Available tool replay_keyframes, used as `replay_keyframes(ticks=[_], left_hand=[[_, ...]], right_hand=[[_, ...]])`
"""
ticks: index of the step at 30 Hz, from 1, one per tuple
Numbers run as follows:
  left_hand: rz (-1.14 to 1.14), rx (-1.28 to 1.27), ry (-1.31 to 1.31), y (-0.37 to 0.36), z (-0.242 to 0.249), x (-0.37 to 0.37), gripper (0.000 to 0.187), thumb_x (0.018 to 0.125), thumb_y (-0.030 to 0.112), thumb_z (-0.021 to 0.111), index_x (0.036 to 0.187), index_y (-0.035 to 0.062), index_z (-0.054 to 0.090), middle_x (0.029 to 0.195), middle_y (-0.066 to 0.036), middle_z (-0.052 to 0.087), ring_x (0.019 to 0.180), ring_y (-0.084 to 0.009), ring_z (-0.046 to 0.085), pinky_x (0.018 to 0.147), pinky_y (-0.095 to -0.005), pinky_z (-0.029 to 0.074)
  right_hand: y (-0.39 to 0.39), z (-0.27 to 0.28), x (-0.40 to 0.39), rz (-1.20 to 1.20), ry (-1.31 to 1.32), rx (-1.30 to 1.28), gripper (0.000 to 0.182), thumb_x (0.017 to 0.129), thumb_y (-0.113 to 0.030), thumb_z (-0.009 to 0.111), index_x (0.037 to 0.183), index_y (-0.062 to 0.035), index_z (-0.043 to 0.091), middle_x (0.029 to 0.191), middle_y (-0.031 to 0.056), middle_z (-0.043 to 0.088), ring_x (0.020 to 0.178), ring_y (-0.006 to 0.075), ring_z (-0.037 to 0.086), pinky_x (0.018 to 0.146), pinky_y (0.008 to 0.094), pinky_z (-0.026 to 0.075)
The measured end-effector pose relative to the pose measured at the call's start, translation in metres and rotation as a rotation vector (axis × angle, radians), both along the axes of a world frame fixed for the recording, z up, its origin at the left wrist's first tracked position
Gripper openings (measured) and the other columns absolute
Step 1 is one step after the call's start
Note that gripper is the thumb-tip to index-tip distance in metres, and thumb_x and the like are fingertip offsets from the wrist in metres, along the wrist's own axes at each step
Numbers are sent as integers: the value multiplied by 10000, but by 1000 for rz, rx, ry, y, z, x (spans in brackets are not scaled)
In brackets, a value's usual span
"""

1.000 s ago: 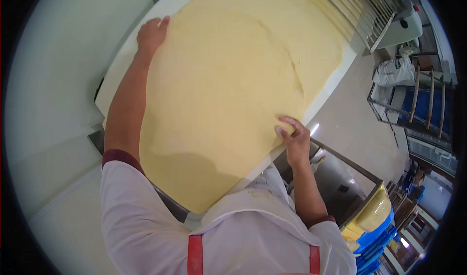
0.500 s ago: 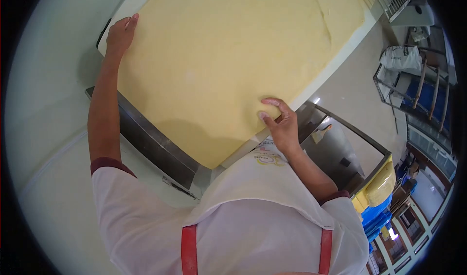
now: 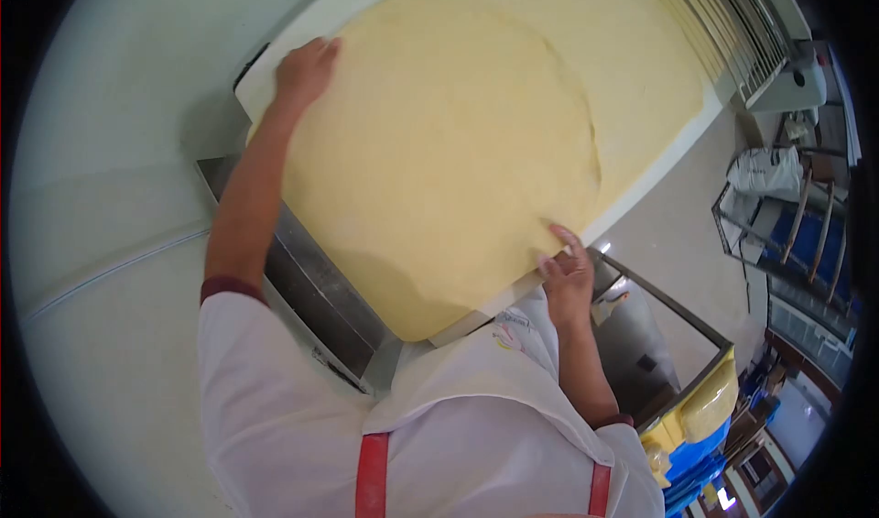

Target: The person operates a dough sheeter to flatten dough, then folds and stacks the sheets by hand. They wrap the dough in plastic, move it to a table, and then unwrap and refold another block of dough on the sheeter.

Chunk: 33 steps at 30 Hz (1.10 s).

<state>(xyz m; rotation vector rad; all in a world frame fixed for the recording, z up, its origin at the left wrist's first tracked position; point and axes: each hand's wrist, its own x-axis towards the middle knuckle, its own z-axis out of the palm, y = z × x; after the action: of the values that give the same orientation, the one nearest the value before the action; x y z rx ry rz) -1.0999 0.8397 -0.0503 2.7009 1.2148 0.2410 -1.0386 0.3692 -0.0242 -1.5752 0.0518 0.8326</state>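
Observation:
A wide, pale yellow sheet of dough point(image 3: 430, 152) covers the white belt in front of me. Its curved far edge lies over more dough of the same colour, and its near end reaches a rounded corner close to my apron. My left hand point(image 3: 307, 74) is at the sheet's left edge, fingers bent and closed on it; the fingertips are partly hidden. Over on the right, my right hand point(image 3: 569, 275) is at the dough's right edge, with thumb and forefinger apart and the fingertips touching or just above the surface.
A metal tray point(image 3: 320, 289) runs below the belt's near left end. Wire guard bars point(image 3: 732, 32) stand at the far right. A metal-framed stand point(image 3: 632, 344) with a brush is beside my right arm; a rack point(image 3: 797, 216) with a white bag is beyond. A pale wall point(image 3: 110, 152) fills the left.
The curved far edge of the dough has come nearer to me. My left hand has shifted right along the belt's end, and my right hand has drawn back to the edge. The view has shifted.

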Motion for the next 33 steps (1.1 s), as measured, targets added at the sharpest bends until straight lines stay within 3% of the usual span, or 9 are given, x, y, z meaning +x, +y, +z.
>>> replay_keyframes(ticks=[5,10,13,15,18,23,27,29,33], left_hand=[[-18,58,17,9,-7,50,538,940,524,389,940,60,661,879,-205,662,885,-388,621,795,-491,477],[-43,-32,-84,13,-5,33,509,954,491,394,872,50,635,812,-204,646,812,-413,608,718,-499,465],[-139,-22,-77,25,-11,-6,503,956,483,395,822,44,602,793,-218,627,783,-435,587,676,-496,443],[-106,58,-41,14,-7,-31,502,957,477,391,831,46,615,785,-200,637,770,-420,596,676,-488,450],[11,-15,-6,18,1,-27,500,956,480,386,842,58,627,788,-178,648,770,-402,608,680,-487,455],[71,25,-10,22,-3,-18,490,946,488,399,844,71,636,796,-159,655,783,-389,614,684,-487,457],[23,-35,-47,21,5,20,502,941,499,401,827,67,630,811,-160,655,800,-388,615,695,-482,459],[-13,-55,-52,14,7,62,506,938,501,404,810,64,626,821,-162,658,808,-388,616,706,-475,467],[-72,8,-50,-6,4,128,488,939,483,411,805,64,621,794,-173,655,788,-393,619,703,-479,479]], right_hand=[[1,1,36,207,-338,-264,329,782,12,682,1100,-68,661,748,-51,537,533,10,327,480,194,293],[-4,5,21,40,-127,-172,318,778,-32,720,1089,-69,660,681,-70,518,514,-4,313,469,180,275],[-4,13,-5,229,-47,-229,329,788,-23,707,1107,-71,644,795,-48,589,539,-5,366,483,170,293],[3,3,-35,373,-141,-99,308,808,-24,694,1107,-78,641,684,-84,492,522,-19,344,453,176,290],[-1,5,-38,337,166,-20,327,809,-27,691,1125,-87,635,672,-85,474,515,-10,333,452,184,283],[-7,16,-15,258,31,-42,364,801,-2,684,1154,-64,613,666,-83,454,548,1,342,486,188,291],[-11,20,40,153,-36,-202,432,806,38,659,1222,-21,559,891,30,625,831,90,584,713,232,473],[3,4,69,3,-124,-31,393,796,18,680,1178,-27,596,778,-21,557,684,55,481,600,216,405],[7,22,98,303,-383,-319,268,782,13,699,1041,-51,669,687,-78,470,596,15,349,541,173,299]])
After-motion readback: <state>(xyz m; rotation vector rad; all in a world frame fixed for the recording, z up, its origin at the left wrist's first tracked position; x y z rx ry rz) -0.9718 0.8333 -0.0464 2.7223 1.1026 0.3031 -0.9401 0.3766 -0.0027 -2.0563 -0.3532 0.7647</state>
